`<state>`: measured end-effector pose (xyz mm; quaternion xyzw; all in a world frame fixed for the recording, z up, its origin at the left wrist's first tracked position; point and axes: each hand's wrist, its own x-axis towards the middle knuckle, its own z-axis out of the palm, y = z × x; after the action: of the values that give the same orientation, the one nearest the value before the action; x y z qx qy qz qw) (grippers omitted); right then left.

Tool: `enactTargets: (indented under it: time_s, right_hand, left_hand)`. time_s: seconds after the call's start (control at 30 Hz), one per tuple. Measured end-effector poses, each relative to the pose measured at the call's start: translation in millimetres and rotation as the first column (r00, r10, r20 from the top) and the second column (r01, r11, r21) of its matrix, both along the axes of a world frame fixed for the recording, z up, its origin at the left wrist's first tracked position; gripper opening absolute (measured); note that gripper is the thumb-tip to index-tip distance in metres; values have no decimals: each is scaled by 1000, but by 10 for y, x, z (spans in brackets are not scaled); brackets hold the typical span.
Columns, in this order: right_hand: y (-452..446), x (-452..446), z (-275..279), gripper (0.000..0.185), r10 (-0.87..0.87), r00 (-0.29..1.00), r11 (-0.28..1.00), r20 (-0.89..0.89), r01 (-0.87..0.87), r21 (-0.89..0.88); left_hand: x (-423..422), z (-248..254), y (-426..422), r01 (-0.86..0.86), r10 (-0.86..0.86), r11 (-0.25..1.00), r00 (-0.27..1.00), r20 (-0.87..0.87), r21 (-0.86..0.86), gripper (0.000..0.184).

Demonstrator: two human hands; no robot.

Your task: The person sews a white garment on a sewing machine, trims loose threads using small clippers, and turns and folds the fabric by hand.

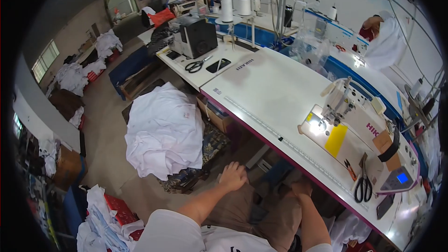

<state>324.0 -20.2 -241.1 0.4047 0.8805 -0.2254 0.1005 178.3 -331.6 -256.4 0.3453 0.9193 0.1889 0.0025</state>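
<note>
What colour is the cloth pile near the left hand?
White; the cloth pile shows best in the head view.

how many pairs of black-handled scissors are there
2: one pair of scissors near the black boxy device, the other pair beside the white sewing machine. More may be hidden under the cloth piles.

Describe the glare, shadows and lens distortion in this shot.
Head view: wide-angle curvature, with black corners; head view: bright glare washes out the area below the needle of the sewing machine; head view: soft grey shadows on the white table; head view: left hand clearly lit, right hand dimmer, in shade near the table edge.
</note>
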Motion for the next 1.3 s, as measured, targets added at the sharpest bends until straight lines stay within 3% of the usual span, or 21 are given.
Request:
enactTargets:
  time_s: [0.13,0.27,0.53,0.87,1.13,1.2,1.23,1.3]
  right_hand:
    - [-45,75,72,49,-68,997,998,-19,68,-19]
    - [-77,114,130,45,-14,1000,1000,21,14,1]
    - [-170,25,215,58,202,948,976,247,-216,29]
    - [-125,-56,128,58,179,934,981,309,-193,15]
    - [-126,-25,165,67,228,954,970,194,-241,43]
    - [-148,-8,339,65,223,958,975,182,-219,-41]
    - [-139,59,157,50,191,982,981,-7,-190,32]
    - [-61,146,89,47,165,985,986,-48,-165,-2]
  left_hand:
    - [76,60,28,23,-23,1000,1000,0,-18,55]
    - [126,41,-29,46,-45,999,998,-39,12,59]
    - [163,123,-103,36,-37,998,999,-2,-45,71]
    - [187,103,-190,31,-31,999,1000,1,-39,77]
    - [191,93,-149,30,-30,1000,1000,2,-6,70]
    - [206,101,-165,21,-21,1000,1000,16,-14,70]
    - [211,102,-159,25,-25,1000,1000,13,-12,70]
    - [221,88,-147,36,-36,999,999,7,-7,72]
